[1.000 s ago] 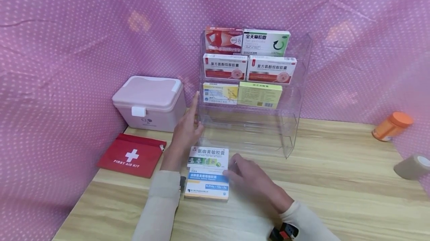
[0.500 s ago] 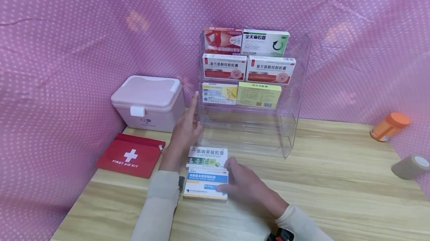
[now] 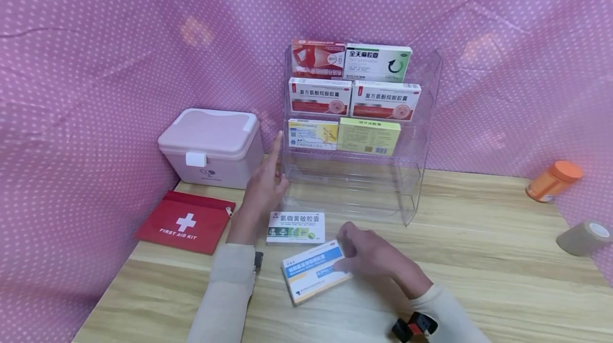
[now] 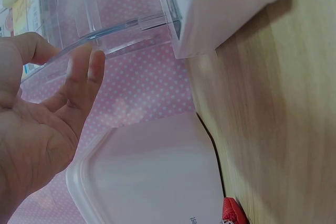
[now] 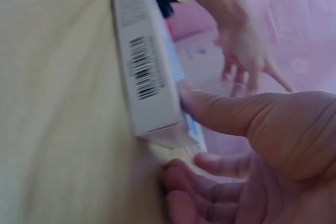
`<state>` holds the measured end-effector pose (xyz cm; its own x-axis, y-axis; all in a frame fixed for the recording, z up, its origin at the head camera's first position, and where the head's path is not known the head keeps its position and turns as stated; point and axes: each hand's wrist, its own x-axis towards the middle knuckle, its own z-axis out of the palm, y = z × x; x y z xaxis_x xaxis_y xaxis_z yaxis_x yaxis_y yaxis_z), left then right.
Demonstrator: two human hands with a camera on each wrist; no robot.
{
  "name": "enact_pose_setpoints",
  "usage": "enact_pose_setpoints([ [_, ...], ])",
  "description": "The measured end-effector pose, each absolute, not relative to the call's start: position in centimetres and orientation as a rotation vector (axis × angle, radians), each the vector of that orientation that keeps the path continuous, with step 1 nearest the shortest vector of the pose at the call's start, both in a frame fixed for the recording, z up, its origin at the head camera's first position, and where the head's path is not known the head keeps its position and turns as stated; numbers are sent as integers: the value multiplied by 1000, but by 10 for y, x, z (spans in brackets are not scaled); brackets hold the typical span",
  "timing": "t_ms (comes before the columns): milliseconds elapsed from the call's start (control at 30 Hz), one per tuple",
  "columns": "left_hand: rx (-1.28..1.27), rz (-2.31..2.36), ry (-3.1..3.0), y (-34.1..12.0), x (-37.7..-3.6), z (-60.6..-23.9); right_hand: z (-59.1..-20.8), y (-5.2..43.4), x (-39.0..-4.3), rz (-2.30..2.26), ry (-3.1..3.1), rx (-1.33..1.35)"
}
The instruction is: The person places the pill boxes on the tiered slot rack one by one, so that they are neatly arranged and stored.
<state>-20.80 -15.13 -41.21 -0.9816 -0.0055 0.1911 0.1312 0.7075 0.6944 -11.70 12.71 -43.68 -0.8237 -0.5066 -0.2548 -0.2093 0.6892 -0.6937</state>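
Note:
In the head view, my right hand (image 3: 373,255) grips the right end of a blue-and-white medicine box (image 3: 311,274), which lies turned at an angle on the table. The right wrist view shows the thumb over its edge and a barcode on its side; part of the fingers' contact is hidden. Just behind lies a white-and-green medicine box (image 3: 295,227), flat and apart from both hands. My left hand (image 3: 262,186) holds the left side edge of a clear display rack (image 3: 345,158), index finger extended upward. Its thumb and fingertips meet the clear panel (image 4: 121,29) in the left wrist view.
Several medicine boxes stand on the rack's upper three tiers, a yellow-green box (image 3: 369,136) among them. A pink lidded case (image 3: 210,149) and a red first aid pouch (image 3: 187,222) lie left. An orange bottle (image 3: 553,181) and a beige roll (image 3: 583,238) lie far right.
My right hand has taken hold of the blue-and-white box, drawn it right and toward me, and turned it, away from the white-and-green box. The left hand stays at the rack.

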Motion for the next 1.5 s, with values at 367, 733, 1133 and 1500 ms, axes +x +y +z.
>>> enact_pose_setpoints([
  [367, -94, -1143, -2734, -150, -208, -412, -424, 155, -127, -790, 2424, -556],
  [733, -104, -1124, -2733, -149, -207, -408, -425, 160, -133, -797, 2397, -608],
  [1133, -79, -1141, -2741, -150, -207, -409, -423, 159, -133, -743, 2463, -640],
  [1500, -68, -1151, -2746, -149, -208, -410, -424, 160, -135, -816, 2450, -690],
])
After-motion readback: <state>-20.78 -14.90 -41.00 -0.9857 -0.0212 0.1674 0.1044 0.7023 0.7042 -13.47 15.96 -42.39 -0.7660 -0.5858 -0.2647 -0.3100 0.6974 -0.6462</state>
